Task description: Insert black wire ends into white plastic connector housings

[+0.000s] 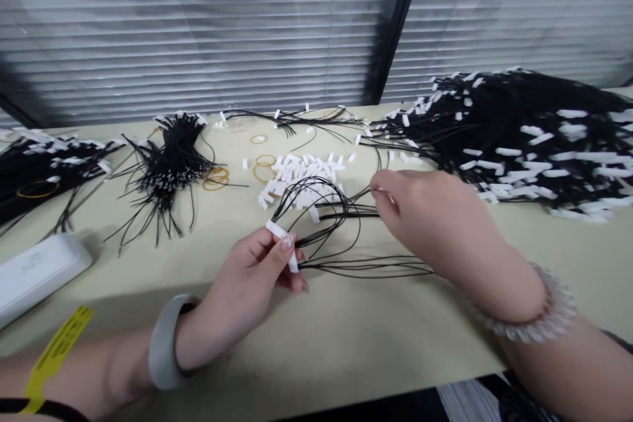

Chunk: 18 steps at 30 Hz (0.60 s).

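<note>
A white connector strip (277, 229) with several black wires (341, 264) is pinched between the thumb and fingers of my left hand (252, 270), near the middle of the table. Some wires loop up from the strip and others run right, passing under my right wrist. My right hand (415, 204) is closed at the fingertips on a thin black wire, to the right of the loops. Just behind the loops lies a pile of small white connectors (301, 171). One white connector (315, 213) with black wires sits between my hands.
Large bundles of black wires with white ends (534, 125) lie at the right, more (44, 158) at the left. A tied black wire bundle (173, 158), yellow rubber bands (216, 178) and a white device (42, 270) are on the table (316, 356). Window blinds (198, 33) stand behind.
</note>
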Available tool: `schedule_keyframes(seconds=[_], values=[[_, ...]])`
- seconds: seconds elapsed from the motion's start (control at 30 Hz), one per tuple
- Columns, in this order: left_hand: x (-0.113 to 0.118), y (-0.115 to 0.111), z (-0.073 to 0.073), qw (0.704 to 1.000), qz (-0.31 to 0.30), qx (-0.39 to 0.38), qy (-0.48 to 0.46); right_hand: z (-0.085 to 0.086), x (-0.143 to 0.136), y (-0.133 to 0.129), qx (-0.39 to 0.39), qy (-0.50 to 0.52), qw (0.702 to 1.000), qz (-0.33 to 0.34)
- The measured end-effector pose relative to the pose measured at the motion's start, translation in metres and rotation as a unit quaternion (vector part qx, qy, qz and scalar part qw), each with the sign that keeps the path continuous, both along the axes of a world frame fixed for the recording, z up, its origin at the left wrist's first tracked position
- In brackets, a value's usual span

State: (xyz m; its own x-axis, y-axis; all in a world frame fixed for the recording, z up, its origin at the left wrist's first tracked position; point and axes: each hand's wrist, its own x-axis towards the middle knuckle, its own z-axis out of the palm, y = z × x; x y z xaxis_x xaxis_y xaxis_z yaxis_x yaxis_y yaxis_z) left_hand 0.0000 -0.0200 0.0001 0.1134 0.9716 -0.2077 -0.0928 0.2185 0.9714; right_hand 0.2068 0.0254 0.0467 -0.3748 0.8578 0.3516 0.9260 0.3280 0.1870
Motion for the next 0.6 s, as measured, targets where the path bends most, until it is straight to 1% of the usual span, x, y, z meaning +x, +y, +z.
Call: schedule_keyframes(seconds=[0.07,0.1,0.13,0.17,0.2,0.23,0.3,0.33,0.37,0.4,0.43,0.47,0.53,0.6], values=[[0.000,0.000,0.000,1.000,0.005,-0.003,-0.016,0.005,0.005,0.001,0.057,0.063,0.996,-0.023],[-0.001,0.000,0.000,1.000,0.005,-0.004,-0.022,0.007,0.008,0.002,0.086,0.109,0.990,-0.022],[-0.001,0.000,0.000,1.000,0.004,-0.005,-0.026,0.009,0.011,0.003,0.109,0.167,0.980,-0.012],[-0.001,0.000,0.001,1.000,0.004,-0.005,-0.028,0.011,0.015,0.004,0.121,0.240,0.963,0.009],[0.000,0.000,0.001,1.000,0.006,-0.005,-0.029,0.013,0.018,0.005,0.118,0.323,0.938,0.038],[0.000,0.000,0.001,1.000,0.008,-0.004,-0.028,0.014,0.021,0.006,0.104,0.409,0.904,0.073],[0.000,0.000,0.001,1.000,0.008,-0.001,-0.022,0.016,0.023,0.008,0.069,0.562,0.812,0.143],[0.001,0.000,0.001,1.000,0.006,0.002,-0.018,0.016,0.023,0.008,0.058,0.613,0.770,0.167],[0.001,-0.001,0.002,1.000,-0.001,0.008,-0.011,0.017,0.022,0.008,0.048,0.644,0.741,0.182],[0.002,-0.001,0.002,1.000,-0.009,0.014,-0.002,0.017,0.019,0.007,0.036,0.658,0.727,0.190],[0.002,-0.002,0.003,1.000,-0.017,0.022,0.011,0.017,0.014,0.005,0.016,0.656,0.728,0.198],[0.003,-0.002,0.004,0.999,-0.026,0.028,0.027,0.017,0.009,0.003,-0.019,0.637,0.742,0.208],[0.003,-0.004,0.006,0.996,-0.044,0.037,0.063,0.016,-0.003,-0.003,-0.107,0.554,0.790,0.239],[0.003,-0.005,0.008,0.993,-0.059,0.047,0.092,0.013,-0.013,-0.010,-0.172,0.436,0.839,0.277]])
